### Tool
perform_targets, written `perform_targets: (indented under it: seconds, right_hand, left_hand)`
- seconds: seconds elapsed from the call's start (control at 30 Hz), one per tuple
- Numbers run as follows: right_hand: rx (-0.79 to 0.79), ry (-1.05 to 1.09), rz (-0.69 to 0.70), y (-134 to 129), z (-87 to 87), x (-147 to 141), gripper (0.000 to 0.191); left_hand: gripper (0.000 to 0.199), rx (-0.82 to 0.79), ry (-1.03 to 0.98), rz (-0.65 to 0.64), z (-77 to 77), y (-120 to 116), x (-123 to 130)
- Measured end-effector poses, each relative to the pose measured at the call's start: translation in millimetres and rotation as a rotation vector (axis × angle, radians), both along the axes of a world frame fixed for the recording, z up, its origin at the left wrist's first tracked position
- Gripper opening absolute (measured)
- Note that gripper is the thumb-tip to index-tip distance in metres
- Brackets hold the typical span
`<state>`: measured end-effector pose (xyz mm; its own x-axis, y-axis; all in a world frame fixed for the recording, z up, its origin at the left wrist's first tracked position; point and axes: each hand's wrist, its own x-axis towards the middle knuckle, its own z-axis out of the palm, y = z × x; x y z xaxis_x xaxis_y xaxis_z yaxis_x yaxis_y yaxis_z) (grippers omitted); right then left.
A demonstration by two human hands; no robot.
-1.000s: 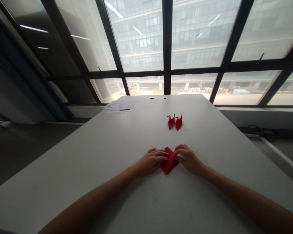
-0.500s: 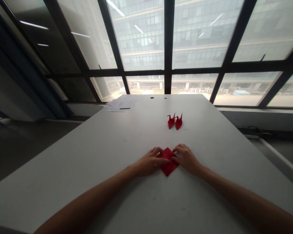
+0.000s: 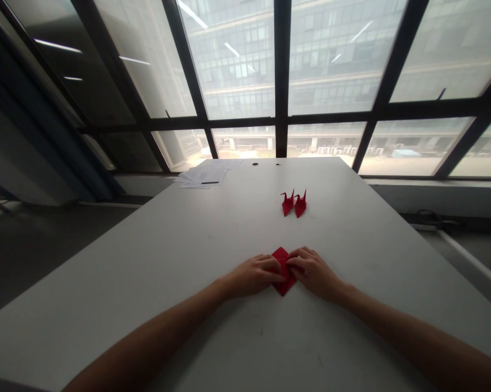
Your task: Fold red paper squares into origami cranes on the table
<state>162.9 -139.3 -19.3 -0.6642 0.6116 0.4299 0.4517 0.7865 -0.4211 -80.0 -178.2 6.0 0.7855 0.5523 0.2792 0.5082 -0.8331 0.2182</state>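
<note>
A red folded origami paper (image 3: 283, 288), diamond-shaped, lies on the white table between my hands. My left hand (image 3: 257, 276) covers its left corner, with the fingers bent and the thumb pressed on its middle. From the other side, my right hand (image 3: 312, 272) grips the right part, its fingertips curled in near the paper's centre. The top and bottom corners of the paper show; the side corners are hidden under my fingers. Beyond my hands, two red paper cranes (image 3: 293, 206) stand side by side.
Loose printed sheets (image 3: 202, 173) with a dark pen (image 3: 210, 183) on them lie at the table's far left. A round cable hole (image 3: 255, 164) is near the back edge of the white table (image 3: 147, 261). Tall dark-framed windows rise behind it.
My fingers have moved inward over the paper, closer to each other. Its side corners, partly visible before, are now covered. The cranes have stayed in place.
</note>
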Motion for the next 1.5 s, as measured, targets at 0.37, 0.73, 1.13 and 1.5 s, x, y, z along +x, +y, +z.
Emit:
perform_targets:
  seconds: [0.37,0.73,1.13,1.5]
  right_hand:
    - [-0.022,0.026,0.013,3.5,-4.7,0.8,0.024]
    - [-0.023,-0.028,0.016,0.4,0.1,-0.6,0.029]
    - [-0.023,-0.077,0.022,-2.8,5.0,0.4,0.032]
    - [-0.022,-0.087,-0.003,-4.5,6.5,-0.5,0.032]
  left_hand:
    - [0.03,-0.071,0.044,-0.129,11.7,-7.5,1.7]
    - [0.038,-0.021,0.068,-0.158,13.8,-11.5,4.3]
    - [0.041,-0.102,0.011,-0.23,15.3,-10.9,6.8]
    - [0.033,-0.118,-0.052,-0.195,21.6,-14.2,10.2]
